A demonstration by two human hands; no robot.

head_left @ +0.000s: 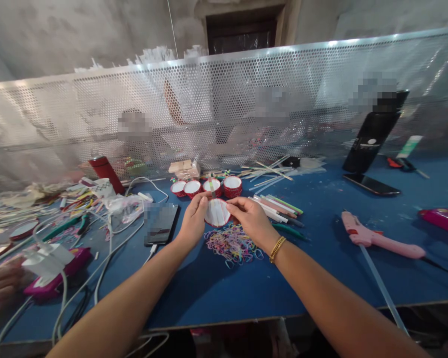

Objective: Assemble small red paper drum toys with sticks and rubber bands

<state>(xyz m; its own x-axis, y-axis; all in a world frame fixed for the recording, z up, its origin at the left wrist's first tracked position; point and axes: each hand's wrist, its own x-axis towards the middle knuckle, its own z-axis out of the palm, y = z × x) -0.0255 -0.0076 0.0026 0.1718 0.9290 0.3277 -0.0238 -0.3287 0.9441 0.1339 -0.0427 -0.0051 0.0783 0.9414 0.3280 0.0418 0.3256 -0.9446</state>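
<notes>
A round white disc with a red rim (217, 213) is held between my two hands above the blue table. My left hand (194, 219) pinches its left edge, and my right hand (251, 219), with a gold bracelet at the wrist, grips its right edge. A thin stick with a pale green part (211, 186) rises at the disc's top. Just below the disc lies a pile of colourful small rubber bands (233, 244). Behind it stand several red-sided round pieces with white tops (232, 184).
Right of my hands lie coloured sticks (280, 206) and a pink glue gun (381, 239). A phone (162, 224), white cables and a purple power strip (59, 273) are on the left, near another person's hand (2, 283). A perforated metal screen (239, 109) stands behind.
</notes>
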